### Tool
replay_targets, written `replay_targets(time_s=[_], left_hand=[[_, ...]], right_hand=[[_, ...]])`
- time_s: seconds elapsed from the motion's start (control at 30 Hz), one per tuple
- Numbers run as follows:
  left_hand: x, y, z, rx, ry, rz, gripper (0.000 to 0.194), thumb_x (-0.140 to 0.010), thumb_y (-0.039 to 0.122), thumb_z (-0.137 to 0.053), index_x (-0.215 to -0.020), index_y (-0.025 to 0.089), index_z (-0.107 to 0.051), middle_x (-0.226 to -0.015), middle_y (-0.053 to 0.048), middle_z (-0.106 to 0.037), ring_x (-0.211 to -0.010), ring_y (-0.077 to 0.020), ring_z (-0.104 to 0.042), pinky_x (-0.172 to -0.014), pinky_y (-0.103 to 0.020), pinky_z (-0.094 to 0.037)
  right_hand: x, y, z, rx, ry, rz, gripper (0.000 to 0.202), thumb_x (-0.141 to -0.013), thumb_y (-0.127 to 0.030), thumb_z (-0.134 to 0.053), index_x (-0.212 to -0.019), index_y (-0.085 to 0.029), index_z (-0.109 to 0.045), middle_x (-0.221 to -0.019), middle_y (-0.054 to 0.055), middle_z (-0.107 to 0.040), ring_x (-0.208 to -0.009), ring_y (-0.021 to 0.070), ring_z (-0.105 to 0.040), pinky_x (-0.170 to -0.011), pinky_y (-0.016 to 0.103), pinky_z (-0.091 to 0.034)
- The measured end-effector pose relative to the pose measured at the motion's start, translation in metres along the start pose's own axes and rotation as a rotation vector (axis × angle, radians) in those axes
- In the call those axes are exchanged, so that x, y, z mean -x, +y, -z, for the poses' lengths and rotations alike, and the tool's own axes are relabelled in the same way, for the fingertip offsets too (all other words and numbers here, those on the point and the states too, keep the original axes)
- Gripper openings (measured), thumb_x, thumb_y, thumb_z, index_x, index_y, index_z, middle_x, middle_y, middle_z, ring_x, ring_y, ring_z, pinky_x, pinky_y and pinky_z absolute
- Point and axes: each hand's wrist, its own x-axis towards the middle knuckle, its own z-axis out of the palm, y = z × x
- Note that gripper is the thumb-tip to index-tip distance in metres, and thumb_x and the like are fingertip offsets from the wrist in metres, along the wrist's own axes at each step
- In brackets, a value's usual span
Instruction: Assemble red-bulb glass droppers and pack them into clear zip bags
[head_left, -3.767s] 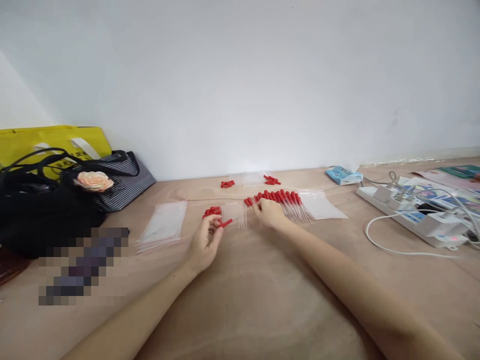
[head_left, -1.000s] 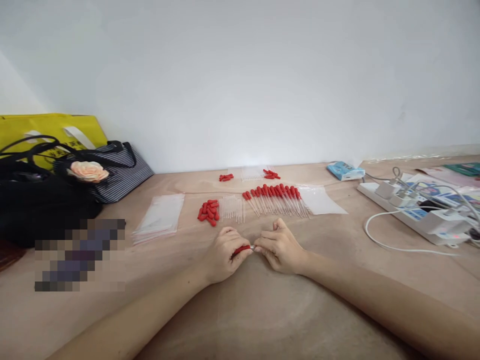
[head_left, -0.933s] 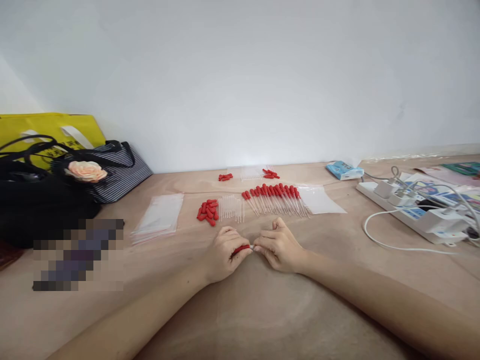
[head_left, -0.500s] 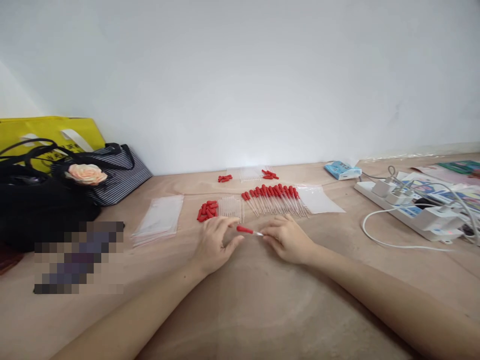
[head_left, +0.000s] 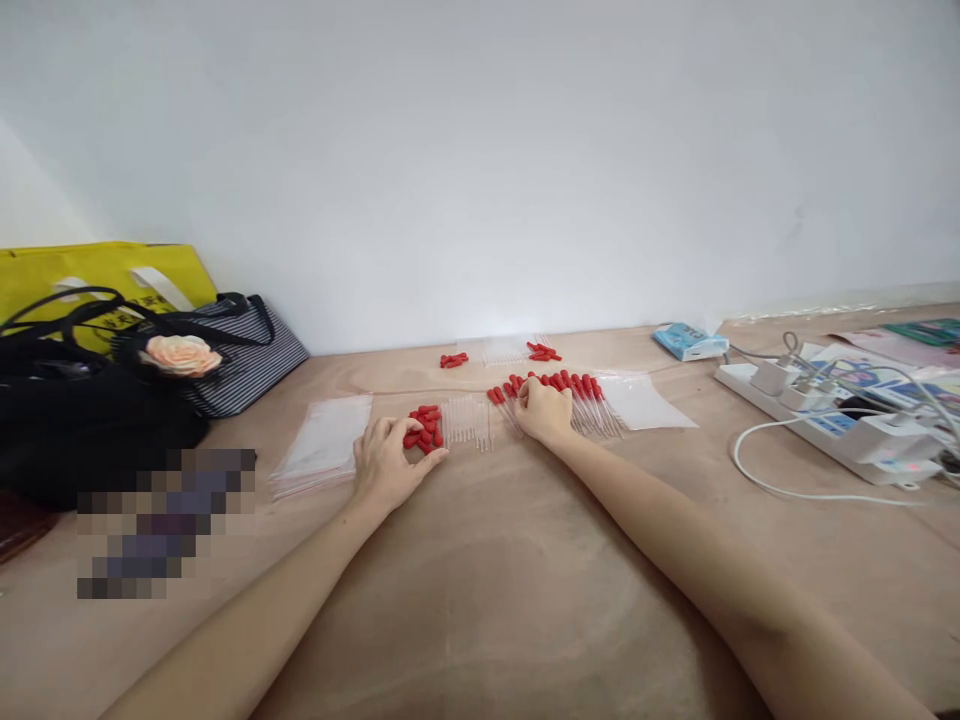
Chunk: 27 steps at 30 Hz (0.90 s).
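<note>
My left hand [head_left: 390,460] reaches to a small pile of red rubber bulbs [head_left: 426,425], thumb and fingers apart at its near left side. Beside the pile lies a row of bare clear glass tubes [head_left: 466,420]. My right hand [head_left: 544,408] is closed over the left part of a row of droppers [head_left: 589,390], each a clear tube with a red bulb. It pinches a dropper among them, mostly hidden by the fingers. Right of the row is a clear plastic bag [head_left: 649,400].
A stack of clear bags [head_left: 322,445] lies left. More red bulbs [head_left: 544,352] and tubes sit near the wall. A power strip [head_left: 825,425] with chargers and white cables is on the right, a blue packet [head_left: 690,341] behind it. Bags [head_left: 247,350] stand at the left.
My right hand has carried the dropper forward and left to the row of droppers. My left hand has let go of its bulb end and moved left to the loose bulbs.
</note>
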Motion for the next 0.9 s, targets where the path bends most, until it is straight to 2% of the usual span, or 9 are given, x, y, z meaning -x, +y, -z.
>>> replay_targets(time_s=[0.17,0.33,0.5,0.7,0.9], left_hand=[[0.000,0.002,0.001,-0.033,-0.028,-0.040,0.029,-0.067,0.045,-0.062,-0.084,0.022,-0.056,-0.086,-0.004,-0.057,-0.089,-0.0247,-0.050,-0.076,-0.036,-0.033],[0.000,0.003,0.002,-0.009,-0.067,-0.055,0.028,-0.069,0.045,-0.060,-0.083,0.022,-0.052,-0.077,0.000,-0.060,-0.079,-0.0211,-0.055,-0.070,-0.033,-0.031],[0.004,0.008,0.005,-0.079,-0.123,-0.056,0.023,-0.075,0.040,-0.052,-0.087,0.021,-0.049,-0.066,0.002,-0.061,-0.071,-0.0208,-0.058,-0.067,-0.032,-0.031],[0.007,0.014,0.008,-0.243,-0.124,-0.061,0.027,-0.078,0.034,-0.044,-0.099,0.018,-0.047,-0.069,-0.003,-0.065,-0.072,-0.0248,-0.060,-0.069,-0.035,-0.031],[0.018,0.033,0.022,-0.446,-0.042,-0.248,0.019,-0.071,0.021,-0.044,-0.085,0.012,-0.054,-0.066,-0.011,-0.063,-0.066,-0.0267,-0.058,-0.069,-0.039,-0.031]], right_hand=[[-0.001,0.000,-0.002,0.050,-0.022,0.001,0.018,-0.077,-0.025,-0.041,-0.083,-0.017,-0.056,-0.080,0.006,-0.065,-0.078,0.0200,-0.057,-0.074,0.035,-0.024],[0.007,-0.008,0.001,0.034,0.012,0.076,0.022,-0.078,-0.031,-0.042,-0.080,-0.018,-0.059,-0.080,0.007,-0.065,-0.079,0.0201,-0.057,-0.076,0.036,-0.024],[0.017,-0.028,0.003,0.101,-0.101,0.130,0.028,-0.077,-0.034,-0.041,-0.071,-0.016,-0.062,-0.074,0.010,-0.065,-0.074,0.0215,-0.058,-0.077,0.039,-0.025],[0.022,-0.036,0.006,0.133,-0.180,0.112,0.024,-0.075,-0.026,-0.043,-0.077,-0.014,-0.063,-0.082,0.013,-0.066,-0.075,0.0213,-0.059,-0.078,0.039,-0.026],[0.025,-0.035,0.012,0.169,-0.237,0.117,0.023,-0.075,-0.025,-0.044,-0.080,-0.013,-0.063,-0.086,0.014,-0.065,-0.078,0.0228,-0.059,-0.080,0.041,-0.027]])
